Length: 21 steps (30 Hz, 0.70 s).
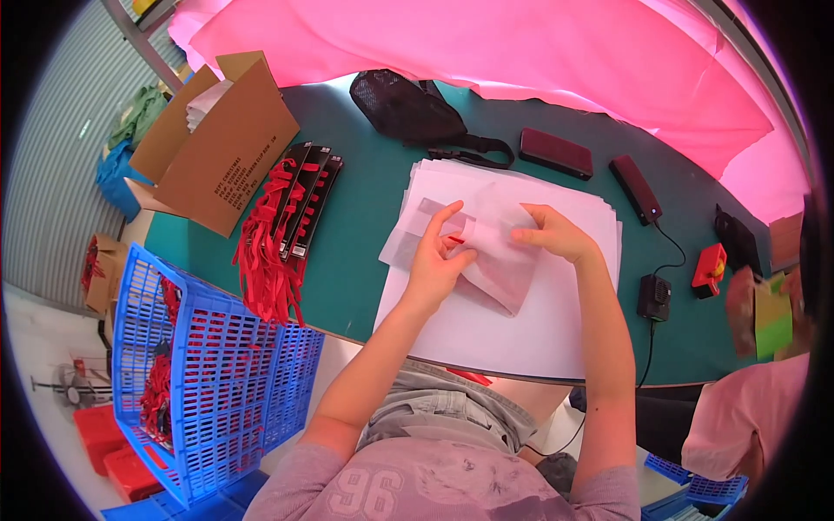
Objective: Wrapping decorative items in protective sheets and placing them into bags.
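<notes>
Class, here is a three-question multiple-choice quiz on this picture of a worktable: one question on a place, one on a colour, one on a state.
1. Where does the open cardboard box stand?
A. at the table's far left
B. on the paper stack
C. inside the crate

2. What colour is the plastic crate beside the table?
A. green
B. blue
C. white

3. What are the left hand and right hand doing?
A. resting in the lap
B. lifting the black pouch
C. pressing on a thin folded sheet

Answers: 1 A, it sits at the green table's left end. 2 B, its lattice walls are blue. 3 C, both hands' fingers lie on the sheet atop the white paper stack.
</notes>
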{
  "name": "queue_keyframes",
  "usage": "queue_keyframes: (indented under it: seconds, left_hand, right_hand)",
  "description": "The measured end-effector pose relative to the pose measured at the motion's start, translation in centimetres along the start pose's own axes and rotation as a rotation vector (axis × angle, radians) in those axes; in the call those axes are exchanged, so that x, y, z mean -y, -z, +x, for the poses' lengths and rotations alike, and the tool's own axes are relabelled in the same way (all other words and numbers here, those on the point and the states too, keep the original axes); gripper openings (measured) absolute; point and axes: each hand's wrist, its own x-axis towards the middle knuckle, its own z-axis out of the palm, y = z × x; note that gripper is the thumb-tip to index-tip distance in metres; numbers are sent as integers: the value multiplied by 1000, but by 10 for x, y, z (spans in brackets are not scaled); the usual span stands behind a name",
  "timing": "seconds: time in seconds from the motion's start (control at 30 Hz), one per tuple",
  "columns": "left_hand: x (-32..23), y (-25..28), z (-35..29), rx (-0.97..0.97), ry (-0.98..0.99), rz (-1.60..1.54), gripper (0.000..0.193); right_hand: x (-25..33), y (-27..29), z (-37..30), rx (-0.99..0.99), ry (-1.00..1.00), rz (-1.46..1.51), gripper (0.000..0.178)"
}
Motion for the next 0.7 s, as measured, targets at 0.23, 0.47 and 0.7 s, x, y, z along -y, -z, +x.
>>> queue_keyframes:
  seconds: [0.23,0.47,0.7]
  left_hand:
    - [-6,11,6,186,-63,27,74]
    - [-33,-5,5,29,-1,210,76]
    - [-22,4,8,-9,-73,449,75]
  right_hand:
    - [-2,19,21,293,-61,-98,38]
    - [6,5,30,297,-59,-92,36]
    - [6,1,26,146,-97,15,34]
